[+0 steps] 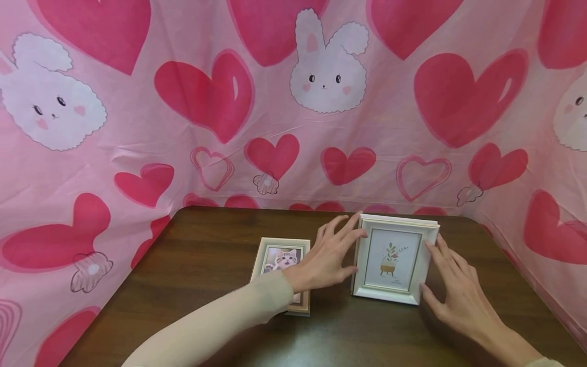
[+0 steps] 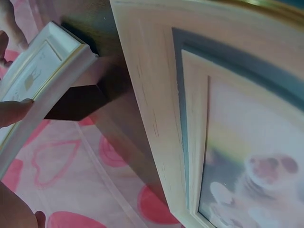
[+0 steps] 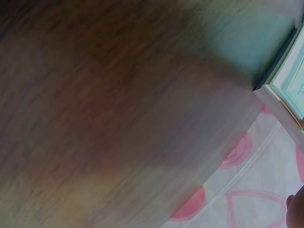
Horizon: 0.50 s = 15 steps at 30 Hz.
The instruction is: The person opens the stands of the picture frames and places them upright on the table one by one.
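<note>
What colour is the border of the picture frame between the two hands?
The frame's border is white; it shows best in the head view.

A white plant-picture frame [image 1: 393,260] stands upright on the table [image 1: 206,265].

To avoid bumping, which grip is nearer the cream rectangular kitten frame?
Left. The left grip is just right of the kitten frame; the right grip is farther, past the white rectangular plant frame.
</note>
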### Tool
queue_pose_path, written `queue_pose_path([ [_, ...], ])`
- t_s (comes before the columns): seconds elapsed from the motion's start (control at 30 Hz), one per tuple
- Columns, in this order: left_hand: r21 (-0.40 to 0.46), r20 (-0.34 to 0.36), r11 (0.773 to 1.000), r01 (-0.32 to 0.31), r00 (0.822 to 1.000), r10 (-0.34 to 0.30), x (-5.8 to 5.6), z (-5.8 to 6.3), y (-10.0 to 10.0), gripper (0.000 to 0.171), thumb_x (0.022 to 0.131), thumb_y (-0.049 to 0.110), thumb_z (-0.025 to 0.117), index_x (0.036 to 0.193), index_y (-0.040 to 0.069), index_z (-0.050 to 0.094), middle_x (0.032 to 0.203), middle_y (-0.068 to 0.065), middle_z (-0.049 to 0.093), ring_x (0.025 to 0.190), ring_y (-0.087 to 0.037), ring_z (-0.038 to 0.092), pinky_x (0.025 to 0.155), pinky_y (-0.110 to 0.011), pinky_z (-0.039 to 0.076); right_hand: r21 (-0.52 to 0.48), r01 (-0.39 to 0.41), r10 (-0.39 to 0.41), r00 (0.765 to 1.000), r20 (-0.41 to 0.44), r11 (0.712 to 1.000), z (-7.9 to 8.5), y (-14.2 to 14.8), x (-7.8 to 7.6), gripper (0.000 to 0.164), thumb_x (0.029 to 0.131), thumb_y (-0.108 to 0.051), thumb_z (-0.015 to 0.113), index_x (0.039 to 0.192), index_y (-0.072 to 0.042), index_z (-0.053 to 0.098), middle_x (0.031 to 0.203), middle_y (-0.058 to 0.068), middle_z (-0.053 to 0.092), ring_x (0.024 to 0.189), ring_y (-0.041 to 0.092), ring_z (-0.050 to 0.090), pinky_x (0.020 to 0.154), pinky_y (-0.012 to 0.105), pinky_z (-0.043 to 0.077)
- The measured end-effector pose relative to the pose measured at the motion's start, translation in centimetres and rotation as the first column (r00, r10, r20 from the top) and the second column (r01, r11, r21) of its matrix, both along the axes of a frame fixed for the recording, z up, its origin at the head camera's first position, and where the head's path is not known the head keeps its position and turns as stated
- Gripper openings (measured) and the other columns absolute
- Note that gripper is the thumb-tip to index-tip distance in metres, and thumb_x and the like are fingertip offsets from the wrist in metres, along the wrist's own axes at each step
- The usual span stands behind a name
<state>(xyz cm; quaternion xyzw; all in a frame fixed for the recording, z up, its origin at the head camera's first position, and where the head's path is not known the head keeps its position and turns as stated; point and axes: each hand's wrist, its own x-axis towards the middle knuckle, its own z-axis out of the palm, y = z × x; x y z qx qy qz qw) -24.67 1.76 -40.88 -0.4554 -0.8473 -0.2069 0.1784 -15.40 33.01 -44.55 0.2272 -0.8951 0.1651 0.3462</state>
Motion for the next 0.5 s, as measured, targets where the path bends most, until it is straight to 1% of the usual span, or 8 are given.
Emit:
queue_pose_path([
  [0.23, 0.004, 0.016, 1.0, 0.001, 1.0, -0.001, 0.03, -0.14, 0.08, 0.076, 0.085, 0.03, 0.09, 0.146, 0.023, 0.046, 0.177, 0.0, 0.007, 0.155, -0.028, 0.018, 0.119, -0.055, 0.025, 0.001, -0.003, 0.003, 1.0, -0.003, 1.0, -0.05, 0.0, -0.01, 0.09, 0.101, -0.07, 0.037, 0.16, -0.001, 0.04, 0.169, 0.02, 0.029, 0.126, 0.051, 0.044, 0.084, 0.061, 0.034],
  [0.5, -0.008, 0.0, 1.0, -0.002, 1.0, 0.002, 0.11, 0.07, 0.16, 0.076, 0.086, 0.031, 0.089, 0.147, 0.022, 0.045, 0.177, 0.0, 0.005, 0.155, -0.027, 0.019, 0.118, -0.053, 0.027, -0.002, 0.002, -0.002, 1.0, -0.004, 1.0, 0.13, -0.01, -0.01, 0.091, 0.101, -0.07, 0.036, 0.16, -0.001, 0.04, 0.17, 0.02, 0.029, 0.126, 0.052, 0.043, 0.083, 0.06, 0.034],
])
